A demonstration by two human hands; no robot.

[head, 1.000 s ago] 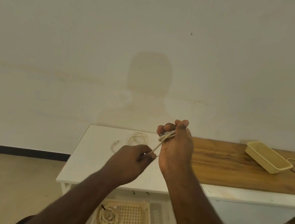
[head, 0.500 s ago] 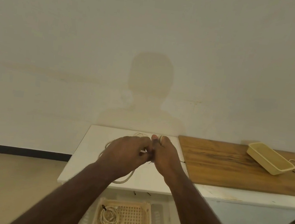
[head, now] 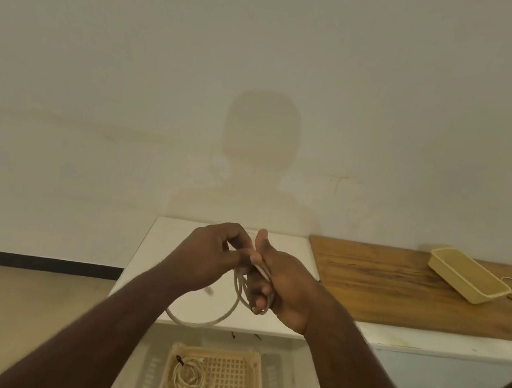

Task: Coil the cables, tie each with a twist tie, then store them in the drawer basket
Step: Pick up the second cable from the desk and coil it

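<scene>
Both hands (head: 251, 270) dropped lower; cable (head: 238, 291) ends hidden behind them.

We find no text, label, brand, number or sign that we can read anywhere on the things in this view.

Two hands (head: 208, 259) (head: 282, 281), two white cables (head: 234, 304) (head: 187, 377), one lattice basket (head: 235, 381), one yellow tray (head: 466, 279).
</scene>
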